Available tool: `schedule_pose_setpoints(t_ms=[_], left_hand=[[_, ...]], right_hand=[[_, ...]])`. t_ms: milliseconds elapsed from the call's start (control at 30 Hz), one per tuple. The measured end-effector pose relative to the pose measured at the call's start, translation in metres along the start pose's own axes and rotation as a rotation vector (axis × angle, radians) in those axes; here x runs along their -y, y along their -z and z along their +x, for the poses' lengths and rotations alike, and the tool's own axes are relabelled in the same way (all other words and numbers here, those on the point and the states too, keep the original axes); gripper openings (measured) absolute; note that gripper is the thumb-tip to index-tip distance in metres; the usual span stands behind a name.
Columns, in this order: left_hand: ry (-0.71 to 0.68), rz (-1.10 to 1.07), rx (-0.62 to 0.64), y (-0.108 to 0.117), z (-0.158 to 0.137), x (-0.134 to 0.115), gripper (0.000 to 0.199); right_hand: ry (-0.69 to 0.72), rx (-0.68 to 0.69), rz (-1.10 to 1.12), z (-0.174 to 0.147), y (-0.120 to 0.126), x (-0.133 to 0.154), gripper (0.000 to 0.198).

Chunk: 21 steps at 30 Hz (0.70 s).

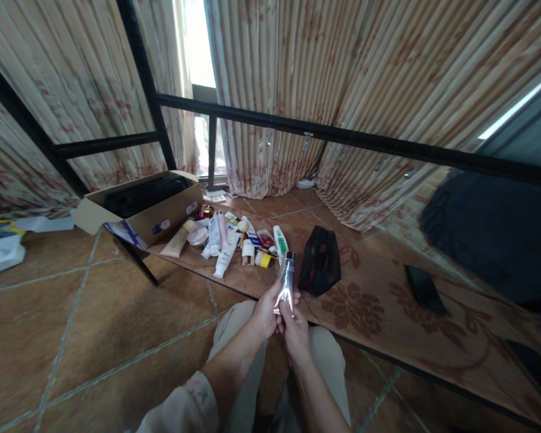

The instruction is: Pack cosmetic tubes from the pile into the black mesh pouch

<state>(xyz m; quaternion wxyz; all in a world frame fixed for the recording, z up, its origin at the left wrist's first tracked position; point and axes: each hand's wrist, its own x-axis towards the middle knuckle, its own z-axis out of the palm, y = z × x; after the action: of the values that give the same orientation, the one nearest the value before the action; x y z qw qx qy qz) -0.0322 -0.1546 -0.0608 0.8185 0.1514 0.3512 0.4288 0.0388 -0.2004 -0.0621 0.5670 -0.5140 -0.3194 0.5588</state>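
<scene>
A shiny silver squeeze tube [287, 282] with a dark cap pointing away from me is held over my lap. My left hand [267, 311] is closed on its left side, and my right hand [296, 328] grips its lower end with the thumb on top. Just beyond, on the low bench [360, 313], lies a pile of cosmetics: a white tube [226, 257], a white tube with a green label [280, 242], a beige tube [175, 242], a white bottle with a gold base [247, 251] and a yellow-capped jar [264, 260]. A black mesh bag [320, 261] stands right of the silver tube.
An open cardboard box [162, 210] with something black inside sits at the bench's left end. A dark phone-like slab [425, 288] lies on the right part. A black metal rail [297, 127] crosses behind, before pleated curtains [270, 72]. Tiled floor [130, 337] surrounds the bench.
</scene>
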Motion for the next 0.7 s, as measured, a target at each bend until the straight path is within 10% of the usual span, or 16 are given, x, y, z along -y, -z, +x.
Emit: schedule_pose_setpoints(t_ms=[700], left_hand=[[0.016,0.045,0.018,-0.0022,-0.0026,-0.0031,0.066]], right_hand=[[0.005,-0.033,-0.059,0.0025,0.0056,-0.0061,0.052]])
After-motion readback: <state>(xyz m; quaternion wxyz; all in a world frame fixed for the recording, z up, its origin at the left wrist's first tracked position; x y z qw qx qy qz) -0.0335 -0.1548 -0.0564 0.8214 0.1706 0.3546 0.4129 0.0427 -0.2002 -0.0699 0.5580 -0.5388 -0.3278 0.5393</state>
